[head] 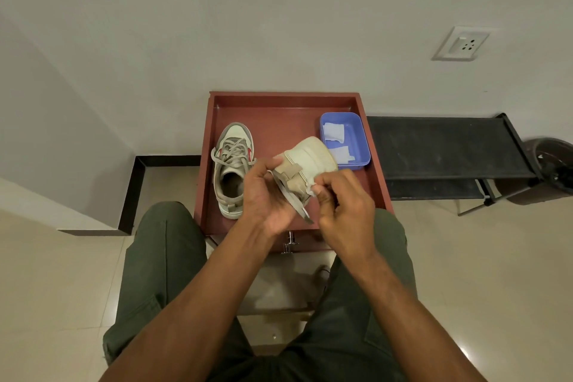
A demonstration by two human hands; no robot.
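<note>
Lap nearest, green trousers [161, 257]. Left hand [263, 192] grips shoe [310, 155] above red tray [279, 96], long axis near-left to far-right, far end toward blue box [356, 130]. Right hand [344, 205] pinches white wipe [311, 191] against shoe.

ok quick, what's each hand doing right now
left hand: grips the shoe near its heel, lifted over the tray.
right hand: pinches a white wipe against the shoe.
</note>
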